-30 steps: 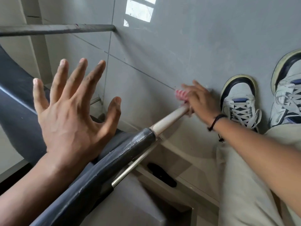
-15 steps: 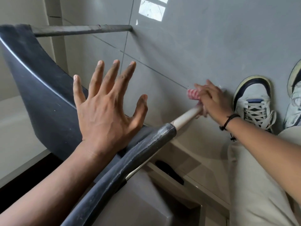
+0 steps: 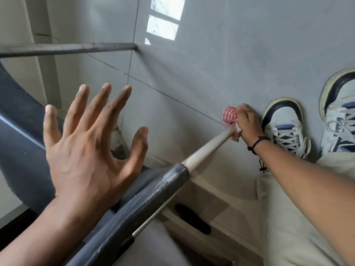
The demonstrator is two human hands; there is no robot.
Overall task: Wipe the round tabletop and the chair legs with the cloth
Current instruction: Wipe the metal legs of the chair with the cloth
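A dark chair [image 3: 23, 143] lies tilted before me, its black frame [image 3: 146, 204] running down to a pale wooden leg [image 3: 207, 148]. My right hand [image 3: 247, 121] is closed around a red-and-white striped cloth [image 3: 229, 116], wrapped on the lower end of that leg, close to the grey floor. My left hand [image 3: 90, 146] hovers over the chair with fingers spread wide and holds nothing. The round tabletop is not in view.
A thin dark metal bar [image 3: 67, 48] crosses the upper left. Two white-and-navy sneakers [image 3: 286, 129] stand on the grey tiled floor [image 3: 211, 64] right of the cloth. A raised light step [image 3: 221, 204] with a dark flat object [image 3: 192, 219] lies below the leg.
The cloth in my right hand has stayed at the foot of the wooden leg. My left hand stays spread over the chair. The view has shifted, first one way, then back.
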